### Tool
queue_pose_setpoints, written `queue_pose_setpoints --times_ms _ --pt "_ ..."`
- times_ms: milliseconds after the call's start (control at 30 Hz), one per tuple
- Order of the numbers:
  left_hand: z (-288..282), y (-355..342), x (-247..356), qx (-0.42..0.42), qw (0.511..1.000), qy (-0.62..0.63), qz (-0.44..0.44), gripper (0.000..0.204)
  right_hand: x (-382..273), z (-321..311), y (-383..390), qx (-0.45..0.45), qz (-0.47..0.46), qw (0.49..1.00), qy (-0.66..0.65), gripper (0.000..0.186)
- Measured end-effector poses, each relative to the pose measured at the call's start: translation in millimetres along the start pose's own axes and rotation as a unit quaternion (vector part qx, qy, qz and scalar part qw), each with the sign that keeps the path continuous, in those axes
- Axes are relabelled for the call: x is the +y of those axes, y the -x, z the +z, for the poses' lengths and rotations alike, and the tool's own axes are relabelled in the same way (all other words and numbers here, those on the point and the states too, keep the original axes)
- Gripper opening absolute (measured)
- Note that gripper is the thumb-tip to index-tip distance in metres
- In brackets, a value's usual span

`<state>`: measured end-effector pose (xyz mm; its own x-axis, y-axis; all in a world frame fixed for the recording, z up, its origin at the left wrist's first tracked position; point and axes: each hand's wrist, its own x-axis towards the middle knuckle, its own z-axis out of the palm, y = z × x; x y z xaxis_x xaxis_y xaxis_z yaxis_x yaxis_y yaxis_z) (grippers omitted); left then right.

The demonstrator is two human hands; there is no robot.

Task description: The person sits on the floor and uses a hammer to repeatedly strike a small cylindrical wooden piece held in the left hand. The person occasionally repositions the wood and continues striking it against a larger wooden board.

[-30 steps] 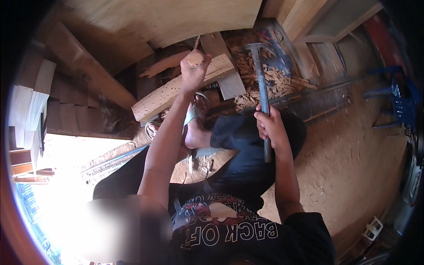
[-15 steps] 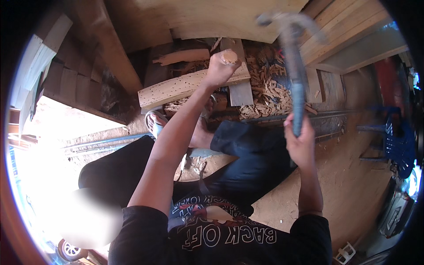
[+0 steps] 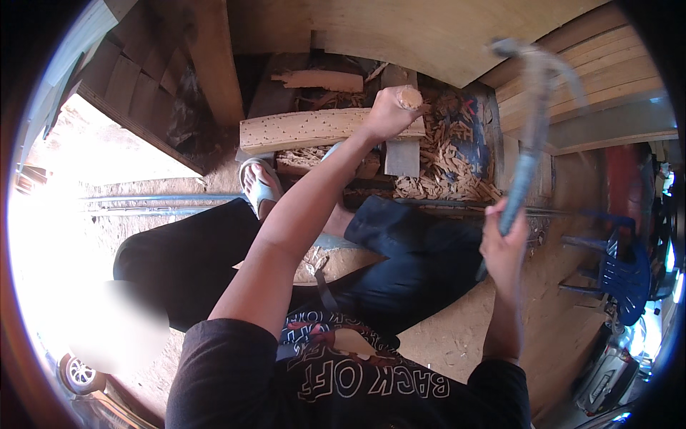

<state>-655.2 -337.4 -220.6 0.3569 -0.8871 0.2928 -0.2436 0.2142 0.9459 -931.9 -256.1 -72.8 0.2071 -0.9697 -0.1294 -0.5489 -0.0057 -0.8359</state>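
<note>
A tool with a round wooden handle (image 3: 409, 98) is gripped in my left hand (image 3: 386, 118) over the pale wooden board (image 3: 300, 131), which is dotted with small pits or holes; the tool's working end is hidden. My right hand (image 3: 504, 243) is closed round the blue-grey handle of a claw hammer (image 3: 529, 121), raised off to the right of the board, its head blurred. Under the board lie a grey slat (image 3: 402, 159) and a heap of wood chips (image 3: 450, 186). My sandalled foot (image 3: 259, 182) is just below the board's left end.
A large plywood sheet (image 3: 421, 36) spans the top, with stacked planks (image 3: 579, 71) at the upper right and an upright beam (image 3: 214, 64) at the upper left. A blue plastic chair (image 3: 622, 272) stands at the right. A bright opening lies to the left.
The hammer has swung up and to the right, away from the board. The view has shifted, and my left hand, still gripping the tool over the board, appears farther right in the picture.
</note>
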Motion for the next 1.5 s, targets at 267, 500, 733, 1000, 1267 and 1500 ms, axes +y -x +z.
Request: queue_pose_setpoints --times_ms 267,500,733,1000,1267,1500 --pt "-2 -3 -6 0.0 1.0 0.009 -0.003 0.017 -2 -4 -14 -0.078 -0.063 0.988 0.116 0.007" --pt "0 -2 -11 -0.023 0.999 -0.001 -0.023 0.017 -9 4 -2 0.044 -0.079 0.993 0.078 0.008" --pt "-4 -4 -11 -0.037 0.998 -0.041 -0.024 0.014 -4 -10 -26 -0.107 -0.026 0.985 0.132 0.012" --pt "-4 -6 -25 -0.023 1.0 -0.008 0.004 0.017 -12 -12 -7 -0.035 -0.067 0.996 0.037 0.01" --pt "-10 -8 -18 -0.044 0.991 0.074 -0.104 0.015 32 5 -28 -0.187 -0.033 0.982 -0.009 0.017" --pt "-31 5 -30 0.022 0.972 0.225 -0.065 0.008 61 50 -31 -0.15 0.095 0.917 -0.359 0.016"
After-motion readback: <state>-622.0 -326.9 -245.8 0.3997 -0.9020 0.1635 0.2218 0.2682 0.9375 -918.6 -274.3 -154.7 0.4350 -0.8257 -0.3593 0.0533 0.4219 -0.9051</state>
